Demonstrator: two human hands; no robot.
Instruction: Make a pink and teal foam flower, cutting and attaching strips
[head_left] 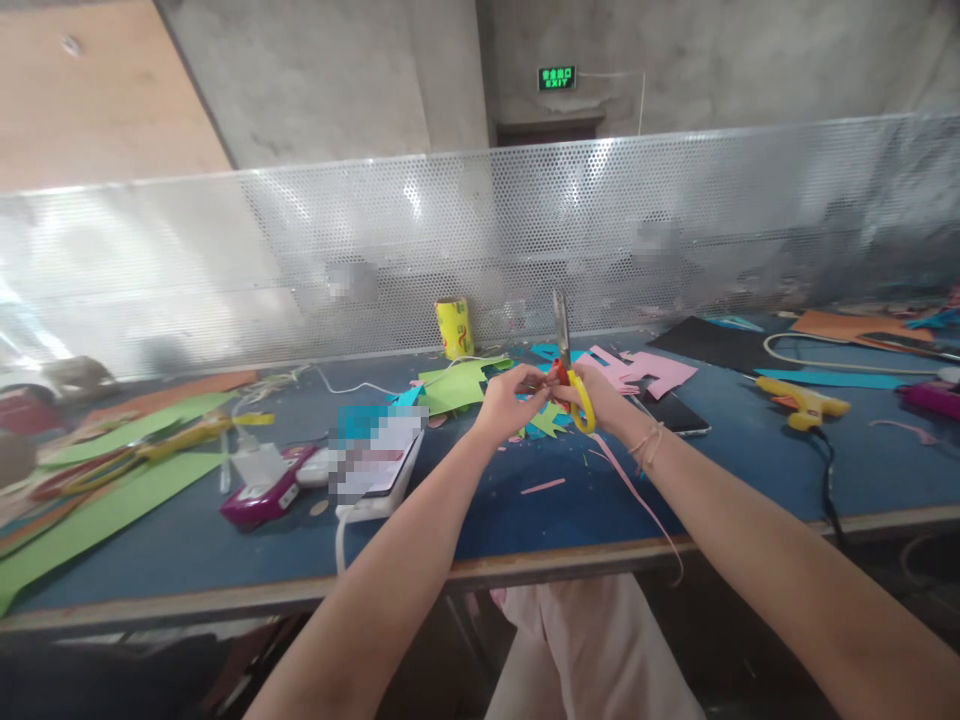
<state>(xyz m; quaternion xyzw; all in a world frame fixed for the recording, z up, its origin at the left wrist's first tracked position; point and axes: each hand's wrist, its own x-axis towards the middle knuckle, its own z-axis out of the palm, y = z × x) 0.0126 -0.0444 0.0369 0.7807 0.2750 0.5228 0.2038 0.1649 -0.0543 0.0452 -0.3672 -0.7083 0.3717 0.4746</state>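
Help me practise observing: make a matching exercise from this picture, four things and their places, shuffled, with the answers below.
1. scissors
2. glue gun
3. exit sign
4. yellow cylinder

A. right part of the table
B. beside the perforated screen
C. in the right hand
D. high on the wall

Pairs: 1-C, 2-A, 3-D, 4-B

Right fingers point(591, 378) hold scissors point(562, 342) beside left fingers point(529, 378)

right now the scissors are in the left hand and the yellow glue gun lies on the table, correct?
Wrong hand: the head view shows the scissors in the right hand. The yellow glue gun does lie on the table.
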